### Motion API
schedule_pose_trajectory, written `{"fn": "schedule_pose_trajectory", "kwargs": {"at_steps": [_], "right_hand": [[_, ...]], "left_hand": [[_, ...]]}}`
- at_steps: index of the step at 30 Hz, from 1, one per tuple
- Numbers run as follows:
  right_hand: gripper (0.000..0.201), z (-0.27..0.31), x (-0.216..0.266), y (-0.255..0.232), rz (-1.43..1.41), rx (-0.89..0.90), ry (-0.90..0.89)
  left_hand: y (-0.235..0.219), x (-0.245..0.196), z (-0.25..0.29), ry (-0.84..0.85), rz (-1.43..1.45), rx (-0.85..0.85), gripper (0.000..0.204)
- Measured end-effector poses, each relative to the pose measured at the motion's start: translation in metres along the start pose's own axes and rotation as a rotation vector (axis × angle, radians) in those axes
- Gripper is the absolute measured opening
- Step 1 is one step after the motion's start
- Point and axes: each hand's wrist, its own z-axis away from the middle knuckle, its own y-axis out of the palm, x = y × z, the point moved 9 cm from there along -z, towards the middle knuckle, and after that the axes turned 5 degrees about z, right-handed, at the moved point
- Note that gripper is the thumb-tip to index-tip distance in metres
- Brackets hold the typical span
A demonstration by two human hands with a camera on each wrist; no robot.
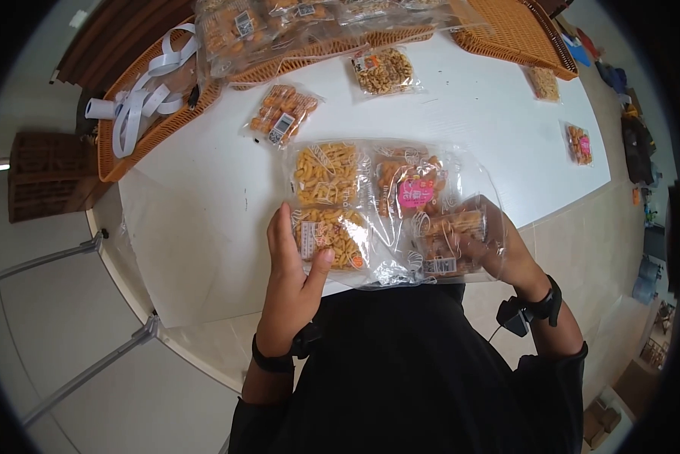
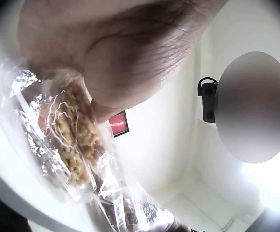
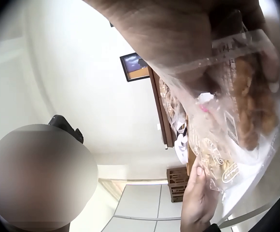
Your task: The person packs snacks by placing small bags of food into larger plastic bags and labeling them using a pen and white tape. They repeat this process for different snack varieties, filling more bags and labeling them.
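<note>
A large clear plastic bag point(image 1: 389, 250) lies at the table's near edge with several snack packets in it. Two packets of yellow puffed snack point(image 1: 326, 175) fill its left side, one above the other. Upper right in it is a brown snack packet with a pink label point(image 1: 415, 193). My left hand point(image 1: 290, 276) holds the bag's left edge, thumb over the front and fingers along the side. Under the film at the right, my right hand point(image 1: 493, 238) grips a packet of brown dough twists point(image 1: 449, 238); its fingers are partly hidden behind plastic and glare.
Two loose packets, one of brown pieces point(image 1: 283, 113) and one of nutty clusters point(image 1: 385, 72), lie beyond the bag. A wicker basket point(image 1: 120, 163) holds white label tape; another wicker tray point(image 1: 514, 41) stands back right. Two small packets lie near the right table edge.
</note>
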Motion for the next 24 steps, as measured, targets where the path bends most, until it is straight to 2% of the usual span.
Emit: {"fn": "schedule_pose_trajectory", "kwargs": {"at_steps": [2, 5, 8, 11, 14, 16, 18, 20, 22, 24], "right_hand": [[0.037, -0.003, -0.007, 0.004, -0.096, 0.001, 0.152], [0.045, -0.01, -0.013, 0.002, -0.184, -0.082, 0.2], [0.044, -0.009, 0.001, 0.018, -0.441, -0.012, 0.091], [0.048, -0.002, 0.009, 0.036, -0.387, 0.268, 0.04], [0.046, -0.001, 0.002, 0.028, -0.157, 0.245, 0.052], [0.045, -0.006, -0.006, 0.011, 0.271, 0.185, 0.049], [0.04, -0.009, -0.005, 0.001, 0.386, 0.076, 0.025], [0.033, -0.009, -0.001, 0.0, 0.187, -0.068, -0.014], [0.029, -0.008, -0.007, 0.004, 0.137, -0.001, 0.043], [0.028, -0.005, -0.013, 0.01, 0.117, 0.074, 0.173]], "left_hand": [[0.0, 0.001, -0.001, -0.01, -0.018, 0.015, 0.073], [0.001, 0.002, -0.001, 0.02, -0.017, 0.014, 0.074], [0.0, -0.001, -0.001, 0.057, -0.07, 0.021, 0.073], [-0.003, 0.001, -0.002, 0.035, -0.05, 0.021, 0.073], [-0.005, -0.001, -0.002, 0.009, -0.034, 0.021, 0.073], [-0.006, -0.002, -0.002, 0.008, -0.033, 0.017, 0.073], [-0.006, 0.001, -0.001, 0.021, -0.036, 0.011, 0.073], [-0.007, 0.001, -0.001, 0.019, -0.027, 0.004, 0.072], [-0.007, 0.001, 0.0, 0.02, -0.032, -0.002, 0.072], [-0.006, 0.002, 0.001, 0.024, -0.049, -0.004, 0.071]]}}
